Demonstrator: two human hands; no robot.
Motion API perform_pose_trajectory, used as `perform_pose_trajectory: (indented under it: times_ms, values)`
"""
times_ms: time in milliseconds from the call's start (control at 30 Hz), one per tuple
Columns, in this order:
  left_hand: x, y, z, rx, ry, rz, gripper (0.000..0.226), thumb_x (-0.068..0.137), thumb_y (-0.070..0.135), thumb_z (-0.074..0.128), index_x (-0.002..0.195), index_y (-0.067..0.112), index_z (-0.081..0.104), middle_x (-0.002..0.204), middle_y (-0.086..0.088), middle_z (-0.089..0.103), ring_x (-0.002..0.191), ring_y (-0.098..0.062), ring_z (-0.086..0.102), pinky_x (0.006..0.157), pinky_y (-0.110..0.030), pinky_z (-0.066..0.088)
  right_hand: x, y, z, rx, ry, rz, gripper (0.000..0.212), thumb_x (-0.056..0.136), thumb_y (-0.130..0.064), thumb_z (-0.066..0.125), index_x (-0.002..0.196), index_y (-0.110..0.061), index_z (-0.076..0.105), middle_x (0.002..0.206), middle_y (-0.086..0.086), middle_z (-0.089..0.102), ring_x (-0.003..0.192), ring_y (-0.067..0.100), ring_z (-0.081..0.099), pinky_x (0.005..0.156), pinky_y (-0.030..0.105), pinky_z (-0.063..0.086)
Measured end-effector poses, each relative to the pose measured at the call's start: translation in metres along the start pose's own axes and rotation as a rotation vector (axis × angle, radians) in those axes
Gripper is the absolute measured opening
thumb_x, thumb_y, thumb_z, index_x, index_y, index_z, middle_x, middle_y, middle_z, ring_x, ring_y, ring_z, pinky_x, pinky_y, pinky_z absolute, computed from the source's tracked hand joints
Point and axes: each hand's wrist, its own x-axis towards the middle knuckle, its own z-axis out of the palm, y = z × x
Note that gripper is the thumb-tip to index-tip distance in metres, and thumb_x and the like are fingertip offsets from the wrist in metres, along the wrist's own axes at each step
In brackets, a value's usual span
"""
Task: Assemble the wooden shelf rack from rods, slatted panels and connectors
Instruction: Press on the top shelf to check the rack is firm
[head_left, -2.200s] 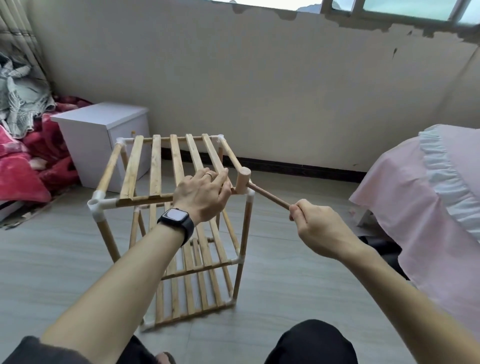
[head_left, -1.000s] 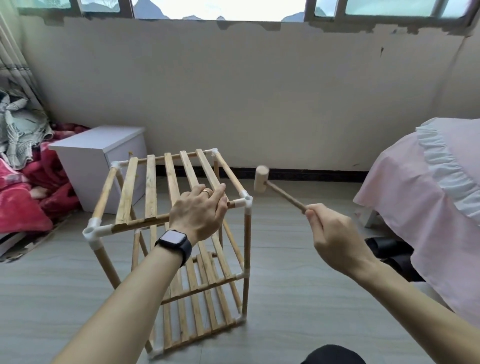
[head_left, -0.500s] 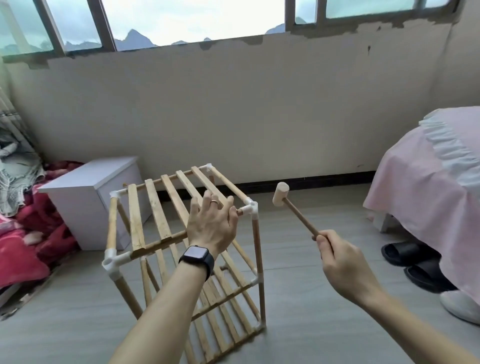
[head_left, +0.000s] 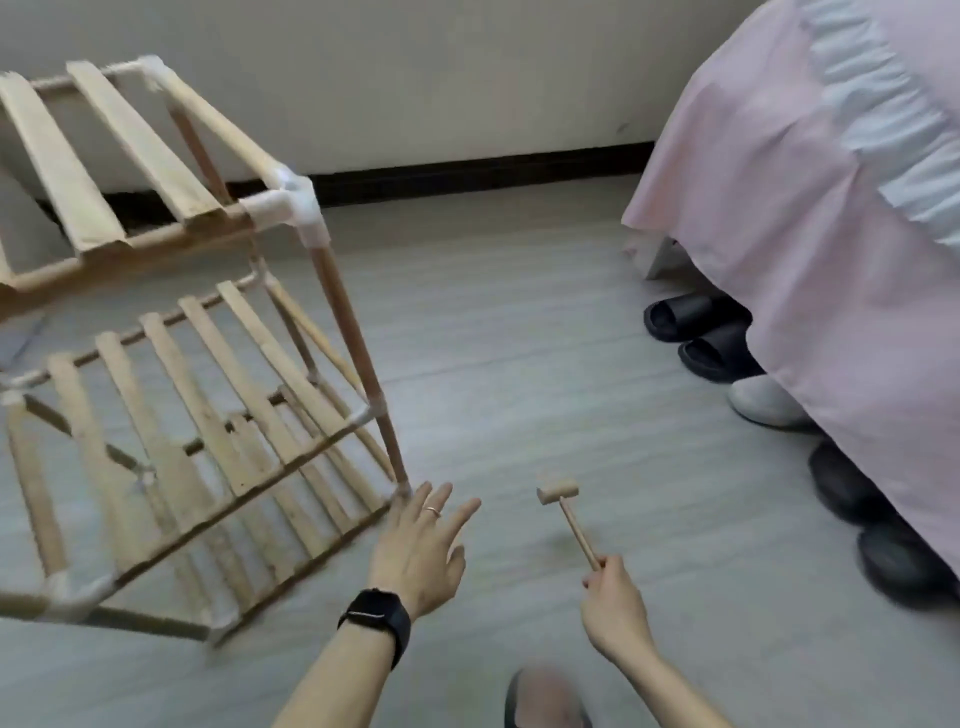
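Note:
The wooden shelf rack (head_left: 208, 395) stands on the floor at the left, with slatted panels at several levels and white corner connectors (head_left: 291, 208). My left hand (head_left: 421, 551), with a black watch on the wrist, hovers low with spread fingers just right of the rack's near bottom corner, holding nothing. My right hand (head_left: 615, 613) grips the handle end of a small wooden mallet (head_left: 563, 506). The mallet's head is down at the floor, to the right of the rack; I cannot tell whether it touches.
A bed with a pink cover (head_left: 810, 208) fills the right side. Black slippers (head_left: 696, 332), a white shoe (head_left: 763, 405) and dark shoes (head_left: 872, 525) lie along its edge. A foot (head_left: 545, 696) shows at the bottom. Grey floor (head_left: 519, 338) lies between rack and bed.
The view has dropped toward the floor. My left hand has let go of the rack's top panel and come down beside its base. My right hand has lowered the mallet to the floor.

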Motion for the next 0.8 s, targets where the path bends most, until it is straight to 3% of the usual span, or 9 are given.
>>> perform_pose_trajectory:
  times_ms: [100,267,400,567,667,800]
  values:
    - [0.019,0.009,0.047,-0.120,-0.189,-0.074,0.061,0.103,0.045,0.035,0.158,0.042,0.010,0.169,-0.004,0.006,0.155,-0.030,0.006,0.123,-0.050,0.012,0.020,0.023,0.010,0.005,0.028,0.067,0.030,0.096,-0.001,0.041,0.125,-0.008,0.046,0.124,0.011,0.062,0.113,0.034,0.059,0.092,0.039,0.047]
    - [0.037,0.015,0.104,-0.167,-0.309,-0.146,0.062,0.104,0.052,0.027,0.160,0.042,0.002,0.170,0.000,-0.001,0.156,-0.030,0.000,0.124,-0.052,0.008,0.041,0.048,0.021,-0.110,0.057,0.028,0.060,0.092,0.004,0.041,0.149,-0.013,0.035,0.136,0.014,0.051,0.123,0.035,0.052,0.100,0.039,0.042]
    - [0.033,0.018,0.128,-0.117,-0.384,-0.146,0.062,0.104,0.053,0.023,0.160,0.041,0.000,0.169,0.004,-0.012,0.155,-0.029,-0.007,0.121,-0.057,0.008,0.045,0.069,0.037,-0.332,0.094,-0.016,0.069,0.090,-0.001,0.045,0.156,-0.013,0.028,0.157,0.012,0.030,0.137,0.032,0.031,0.115,0.036,0.028]
    - [0.031,0.006,0.131,-0.183,-0.445,-0.115,0.062,0.105,0.050,0.027,0.159,0.043,-0.002,0.167,0.006,-0.019,0.155,-0.026,-0.013,0.121,-0.053,0.016,0.040,0.077,0.050,-0.385,0.075,-0.037,0.073,0.095,-0.003,0.041,0.162,-0.015,0.015,0.168,0.012,0.013,0.149,0.032,0.016,0.122,0.034,0.012]
    - [0.033,-0.003,0.119,-0.229,-0.499,-0.101,0.061,0.105,0.042,0.036,0.160,0.039,0.010,0.169,0.004,-0.009,0.156,-0.025,-0.001,0.123,-0.044,0.019,0.038,0.070,0.041,-0.326,0.018,-0.006,0.070,0.097,-0.007,0.042,0.162,-0.021,0.018,0.169,0.011,0.011,0.151,0.032,0.014,0.122,0.033,0.013]
    - [0.030,-0.003,0.071,-0.307,-0.499,-0.179,0.051,0.104,0.038,0.037,0.155,0.040,0.032,0.158,-0.001,0.041,0.141,-0.026,0.043,0.108,-0.036,0.041,0.025,0.046,0.021,-0.269,-0.050,-0.042,0.062,0.097,-0.012,0.044,0.156,-0.027,0.033,0.166,0.008,0.024,0.149,0.031,0.023,0.120,0.035,0.020]
